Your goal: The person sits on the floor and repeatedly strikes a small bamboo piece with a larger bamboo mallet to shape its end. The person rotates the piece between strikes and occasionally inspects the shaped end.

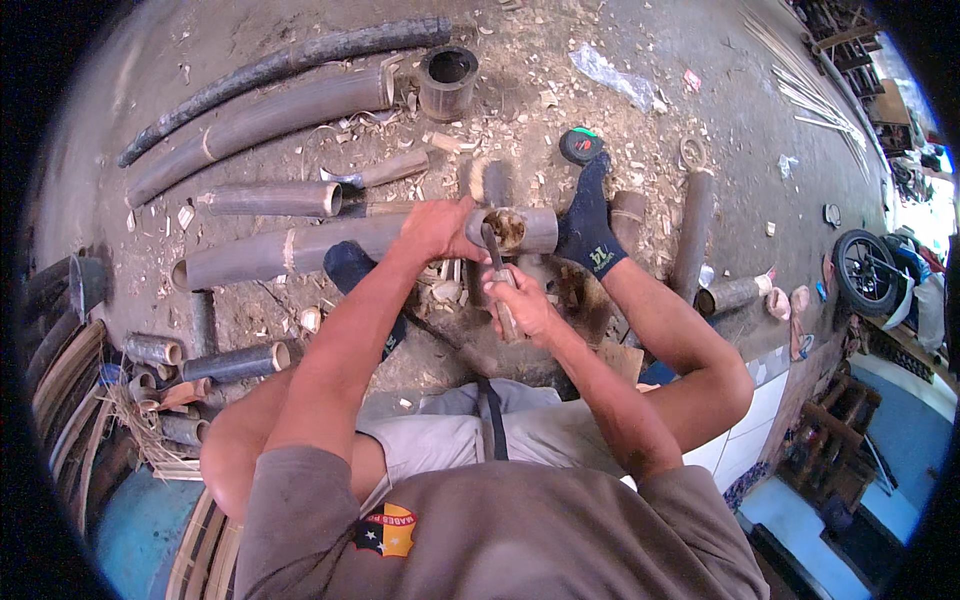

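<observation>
A long brown bamboo tube [335, 247] lies crosswise in front of me, with a rough-edged opening [505, 231] cut near its right end. My left hand [437, 230] is closed over the tube just left of that opening. In my right hand [522, 303] is a narrow-bladed carving tool [507, 312], gripped by its wooden handle. Its dark blade points away from me and its tip meets the left side of the opening; whether it is a knife or a chisel is unclear. My socked right foot [590, 220] presses by the tube's right end, and the left sock [350, 268] rests against its near side.
Beyond the tube lie a wooden-handled tool with a metal blade [395, 168], longer bamboo poles [270, 120], a short upright bamboo piece [447, 85] and a tape measure [580, 146]. Shavings scatter over the floor. More bamboo lengths [235, 362] lie left; a wheel [864, 270] stands far right.
</observation>
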Motion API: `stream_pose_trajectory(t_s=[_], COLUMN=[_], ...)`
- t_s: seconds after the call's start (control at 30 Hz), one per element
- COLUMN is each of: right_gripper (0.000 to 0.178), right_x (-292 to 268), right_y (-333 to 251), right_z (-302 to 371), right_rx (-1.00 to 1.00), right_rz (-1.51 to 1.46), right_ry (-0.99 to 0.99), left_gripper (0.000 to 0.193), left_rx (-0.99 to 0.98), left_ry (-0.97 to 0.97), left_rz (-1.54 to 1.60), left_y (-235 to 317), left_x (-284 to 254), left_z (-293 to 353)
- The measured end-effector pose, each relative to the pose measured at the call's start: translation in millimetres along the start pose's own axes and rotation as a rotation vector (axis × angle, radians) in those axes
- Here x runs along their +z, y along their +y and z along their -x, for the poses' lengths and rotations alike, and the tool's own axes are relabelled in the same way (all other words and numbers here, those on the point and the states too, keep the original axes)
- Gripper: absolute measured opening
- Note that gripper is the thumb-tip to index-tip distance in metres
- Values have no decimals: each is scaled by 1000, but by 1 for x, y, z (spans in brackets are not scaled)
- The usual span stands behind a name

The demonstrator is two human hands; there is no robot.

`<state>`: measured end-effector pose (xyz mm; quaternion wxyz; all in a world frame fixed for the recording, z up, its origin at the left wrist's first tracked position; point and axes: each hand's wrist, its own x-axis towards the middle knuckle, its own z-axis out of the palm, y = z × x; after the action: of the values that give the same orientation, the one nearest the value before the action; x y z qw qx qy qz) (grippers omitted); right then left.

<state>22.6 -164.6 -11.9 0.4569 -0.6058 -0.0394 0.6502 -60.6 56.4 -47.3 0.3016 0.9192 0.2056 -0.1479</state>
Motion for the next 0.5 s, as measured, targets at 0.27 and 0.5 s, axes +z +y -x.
stream_pose_trajectory(t_s=[0.27, 0.5], right_gripper=[30, 24], right_x=[-33, 54], right_y=[-11, -8], right_z=[-9, -10], right_rx=[-14, 66], right_rz=[79, -610], right_ry=[-185, 67], left_gripper=[99, 91], left_rx=[-19, -19], left_ry=[-32, 55], left_rz=[19, -6], left_y=[0, -4], left_x=[-3, 6], left_z=[-1, -2])
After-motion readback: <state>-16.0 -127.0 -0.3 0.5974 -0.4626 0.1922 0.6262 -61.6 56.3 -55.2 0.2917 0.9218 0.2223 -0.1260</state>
